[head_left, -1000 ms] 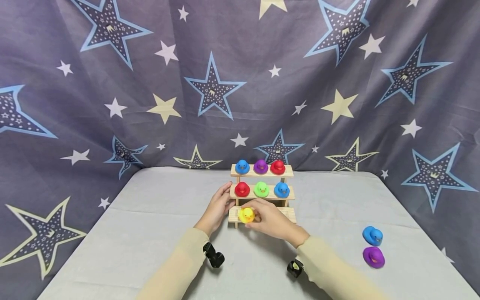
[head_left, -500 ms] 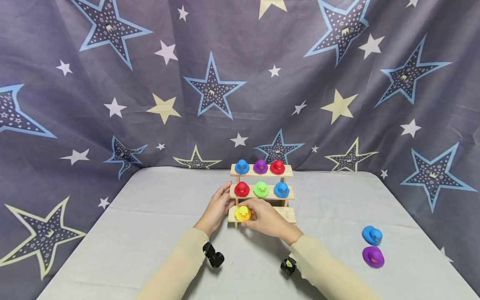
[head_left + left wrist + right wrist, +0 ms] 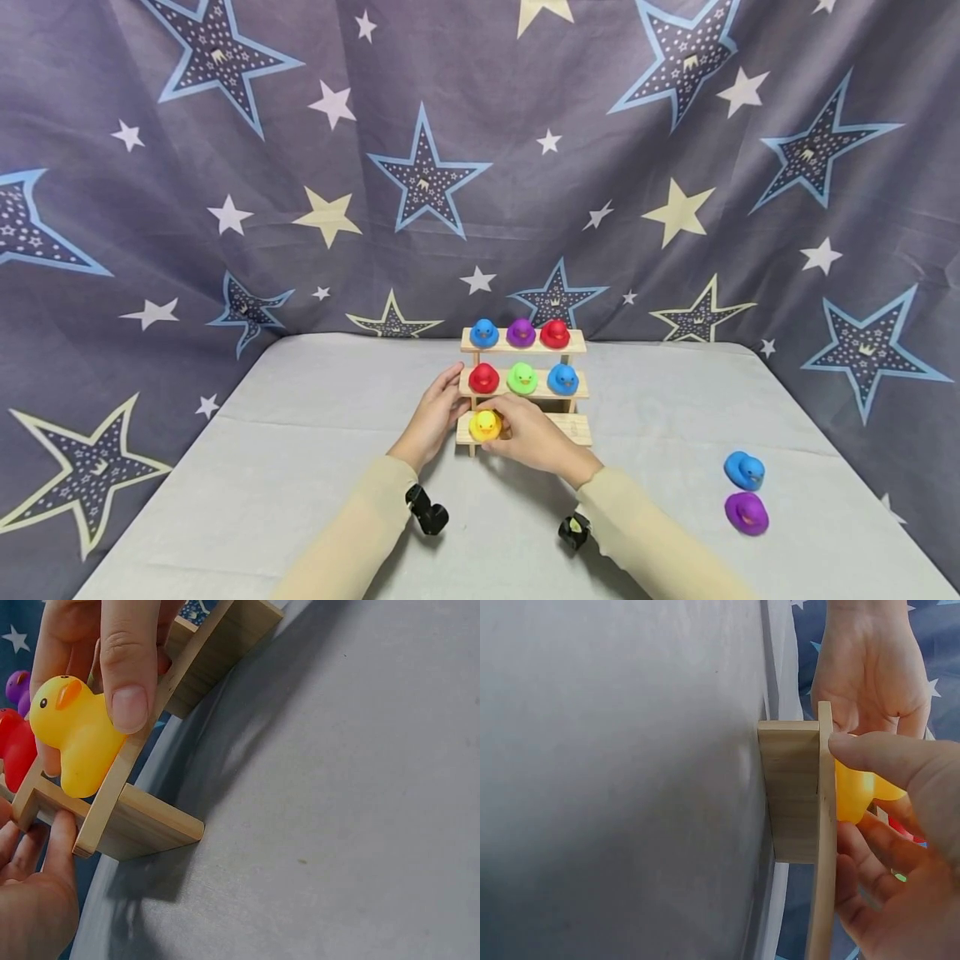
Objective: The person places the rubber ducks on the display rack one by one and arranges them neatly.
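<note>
While the right hand (image 3: 534,435) pinches the yellow duck (image 3: 485,426), the duck sits at the left end of the wooden rack's (image 3: 577,427) lowest step.
To seat it well, the duck's base should lie flat and clear of the rack's front edge before the fingers let go, as the left hand (image 3: 437,414), fingers relaxed, steadies the rack's left side. Compared with a second ago, the duck has shifted slightly leftward and back onto the step; the blue duck (image 3: 744,471) and purple duck (image 3: 746,512) right of the rack lie as before.

Long cream sleeves on both arms; small black camera unit strapped under each wrist; bare hands.
</note>
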`<state>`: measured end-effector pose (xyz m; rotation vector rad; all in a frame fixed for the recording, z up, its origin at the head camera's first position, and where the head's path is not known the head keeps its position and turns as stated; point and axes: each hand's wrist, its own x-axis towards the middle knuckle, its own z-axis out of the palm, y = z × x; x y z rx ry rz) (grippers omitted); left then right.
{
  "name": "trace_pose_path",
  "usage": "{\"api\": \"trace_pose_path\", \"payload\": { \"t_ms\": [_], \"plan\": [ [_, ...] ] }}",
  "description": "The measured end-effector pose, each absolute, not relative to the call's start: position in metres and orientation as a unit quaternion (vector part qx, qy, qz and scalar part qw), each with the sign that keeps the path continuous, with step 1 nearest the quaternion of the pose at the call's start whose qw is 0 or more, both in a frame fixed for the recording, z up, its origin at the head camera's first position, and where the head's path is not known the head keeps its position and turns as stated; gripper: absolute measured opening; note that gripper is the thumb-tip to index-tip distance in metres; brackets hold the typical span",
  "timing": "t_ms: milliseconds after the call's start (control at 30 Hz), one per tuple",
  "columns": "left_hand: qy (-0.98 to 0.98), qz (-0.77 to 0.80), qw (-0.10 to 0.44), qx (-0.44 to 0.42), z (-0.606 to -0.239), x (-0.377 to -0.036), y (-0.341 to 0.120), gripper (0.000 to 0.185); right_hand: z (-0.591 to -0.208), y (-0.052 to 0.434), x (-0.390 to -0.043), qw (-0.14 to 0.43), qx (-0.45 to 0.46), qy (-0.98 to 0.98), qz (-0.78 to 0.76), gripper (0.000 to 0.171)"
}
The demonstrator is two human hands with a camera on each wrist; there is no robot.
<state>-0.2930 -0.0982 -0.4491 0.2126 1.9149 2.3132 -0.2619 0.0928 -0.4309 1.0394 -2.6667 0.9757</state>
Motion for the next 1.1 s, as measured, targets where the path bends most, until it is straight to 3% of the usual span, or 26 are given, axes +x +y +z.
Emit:
{"api": "trace_pose_path", "payload": {
  "t_ms": [1100],
  "plan": [
    [0.633,0.769,0.062,0.069,-0.449,-0.294,-0.096,0.058,-0.418,0.106,-0.253,0.004,0.338,-0.886,0.317,0.059]
  ]
}}
